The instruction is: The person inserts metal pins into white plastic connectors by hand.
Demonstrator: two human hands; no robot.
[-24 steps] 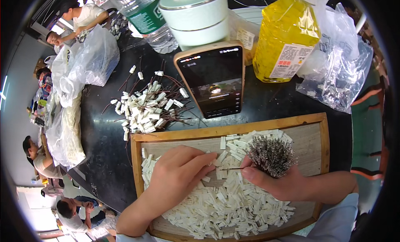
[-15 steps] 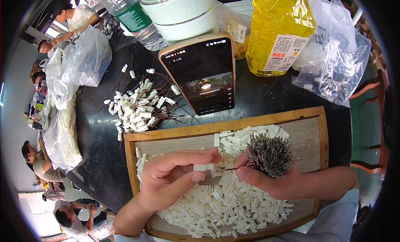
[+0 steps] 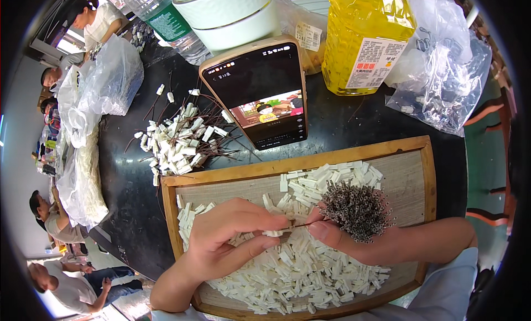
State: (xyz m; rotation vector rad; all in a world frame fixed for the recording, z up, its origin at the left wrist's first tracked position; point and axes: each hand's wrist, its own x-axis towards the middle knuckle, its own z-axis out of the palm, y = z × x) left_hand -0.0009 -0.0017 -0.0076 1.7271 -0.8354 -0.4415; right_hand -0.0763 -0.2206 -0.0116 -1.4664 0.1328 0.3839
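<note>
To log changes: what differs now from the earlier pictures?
The left hand opened, then closed in on a white piece by a wire. The phone now shows a brighter picture. A person at lower left moved left. Unchanged: the right hand holds the bundle; the tray stays put.

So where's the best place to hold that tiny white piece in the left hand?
Probably by its sides, pinched from the left, as the left hand does. The white piece is small and narrow, and the thin wire from the right hand points toward its right end, so that end is best left uncovered.
</note>
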